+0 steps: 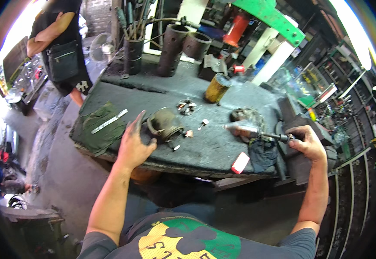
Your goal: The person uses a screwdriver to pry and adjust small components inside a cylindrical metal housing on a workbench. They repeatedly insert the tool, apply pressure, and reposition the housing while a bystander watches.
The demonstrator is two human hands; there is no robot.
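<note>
My left hand (134, 144) is open, fingers spread and thumb apart, just left of a round, dirty metal housing (167, 124) lying on the dark bench. Whether its fingertips touch the housing I cannot tell. My right hand (307, 143) is closed around the end of a long tool with a dark rod (274, 136) and a grey tapered body (243, 130), its thin tip pointing left over the bench. The tool's exact kind does not show. Small coppery pieces (189, 134) lie beside the housing, and a small heap of metal parts (187, 106) sits behind it.
A green cloth (103, 131) with a pale flat strip (109, 121) lies at the left. A red-and-white box (240, 162) is near the front edge; a dark rag (263, 155) lies beside it. Farther back stand a yellow can (217, 88) and metal tubes (172, 51). A person (60, 47) stands far left.
</note>
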